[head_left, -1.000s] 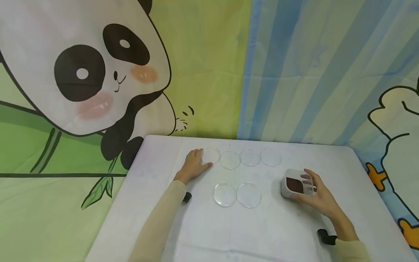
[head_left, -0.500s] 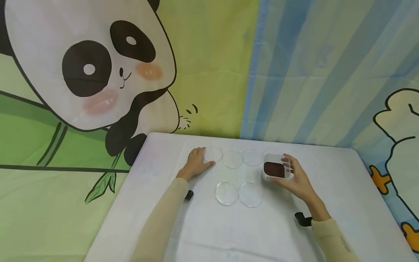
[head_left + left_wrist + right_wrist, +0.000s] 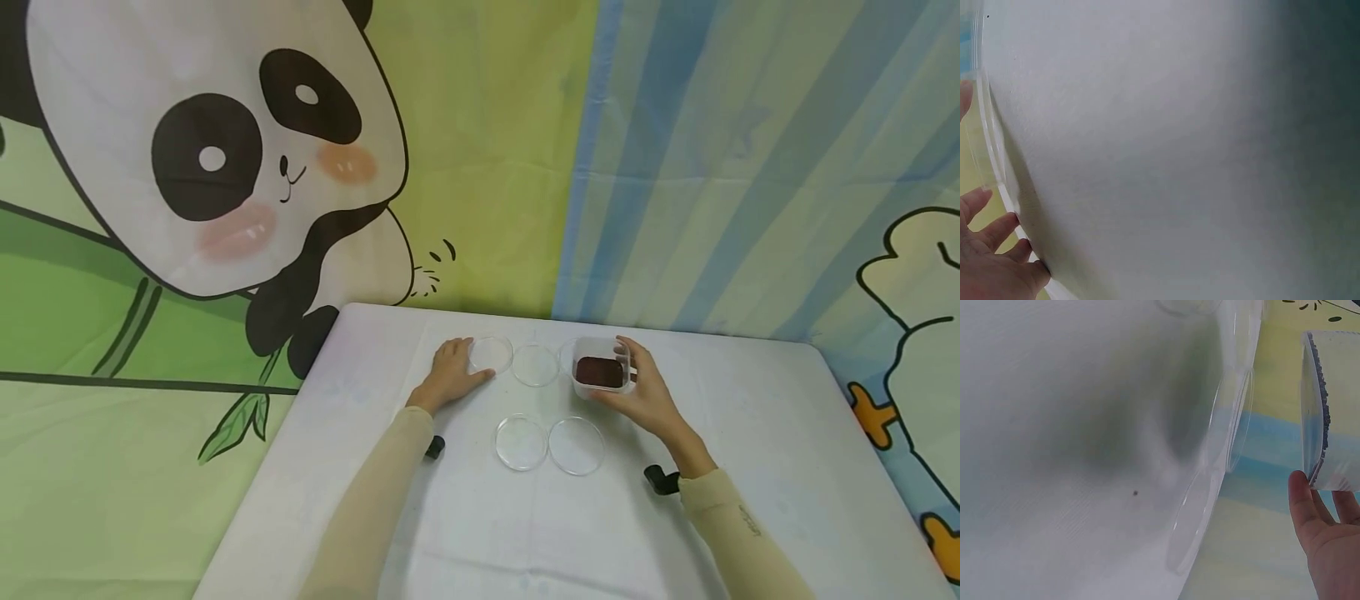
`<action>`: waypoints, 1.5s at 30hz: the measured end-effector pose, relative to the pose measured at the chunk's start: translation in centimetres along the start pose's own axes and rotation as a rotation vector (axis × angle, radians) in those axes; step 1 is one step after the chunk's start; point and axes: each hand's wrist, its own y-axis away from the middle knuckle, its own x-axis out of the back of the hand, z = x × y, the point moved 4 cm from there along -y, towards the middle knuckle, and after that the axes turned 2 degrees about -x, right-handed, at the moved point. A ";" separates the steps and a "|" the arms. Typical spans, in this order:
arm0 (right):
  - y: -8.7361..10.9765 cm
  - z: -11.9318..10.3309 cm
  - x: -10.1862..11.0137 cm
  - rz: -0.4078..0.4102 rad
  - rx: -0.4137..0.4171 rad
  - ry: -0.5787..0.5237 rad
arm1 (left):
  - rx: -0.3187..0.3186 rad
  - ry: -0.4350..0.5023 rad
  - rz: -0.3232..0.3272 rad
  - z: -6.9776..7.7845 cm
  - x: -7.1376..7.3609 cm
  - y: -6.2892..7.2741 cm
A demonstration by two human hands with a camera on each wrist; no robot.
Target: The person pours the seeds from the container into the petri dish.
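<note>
The right hand [image 3: 647, 398] pinches a clear box [image 3: 597, 347] of dark brown stuff [image 3: 600, 373] between its fingers, above the white counter [image 3: 457, 521] and near a back row of clear dishes [image 3: 536, 366], while the left hand [image 3: 448, 373] rests, fingers spread, at the rim of the leftmost dish [image 3: 492, 354]

The worktop [image 3: 472, 533] is white, with rounded far corners and faint creases towards its near side. Clear round dishes lie flat on it in two rows — a left front dish [image 3: 521, 442] and a right front dish [image 3: 576, 446] side by side, and a back row running from its leftmost dish [image 3: 492, 356] to its right-end dish [image 3: 1189, 522]. A dark speck [image 3: 1135, 493] marks the surface.
</note>
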 end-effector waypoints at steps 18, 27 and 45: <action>-5.2 -1.3 -4.2 -0.020 0.026 0.105 | -0.001 0.005 0.010 -0.1 -0.1 -0.1; -7.9 -2.0 -5.9 -0.073 0.037 0.209 | 0.007 -0.013 0.012 0.0 0.1 0.0; -10.7 -3.2 -9.3 -0.078 0.200 0.533 | 0.016 -0.012 0.009 -0.2 0.0 -0.1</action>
